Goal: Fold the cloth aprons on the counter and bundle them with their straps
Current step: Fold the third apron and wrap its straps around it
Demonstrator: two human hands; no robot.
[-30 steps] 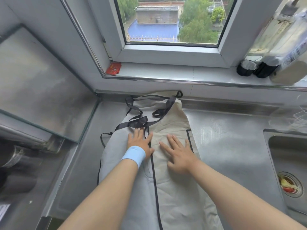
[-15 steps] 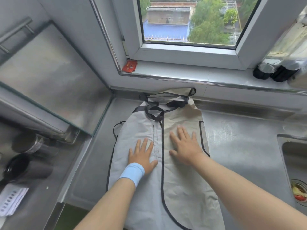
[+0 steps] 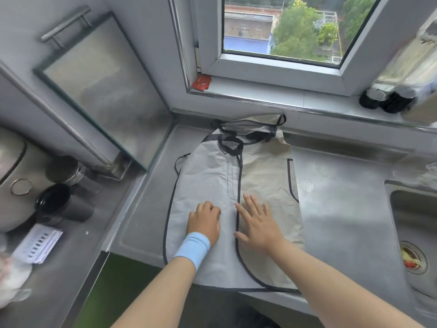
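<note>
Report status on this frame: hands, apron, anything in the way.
Right hand flat on apron; left hand curled on it, grip unclear. Apron folded lengthwise on counter, straps bunched loose at far end. Nothing else on the cloth.

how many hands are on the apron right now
2. The left hand, above the blue wristband, rests on the grey half of the apron, fingers bent. The right hand lies flat beside it, fingers spread. Neither is hidden.

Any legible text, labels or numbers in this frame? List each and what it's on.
Nothing legible.
Small red packet on the white windowsill: print too blurred.
White paper slip on the left steel counter: dark marks, too small.
Clear bottles at the sill's right end: labels blurred.
</note>
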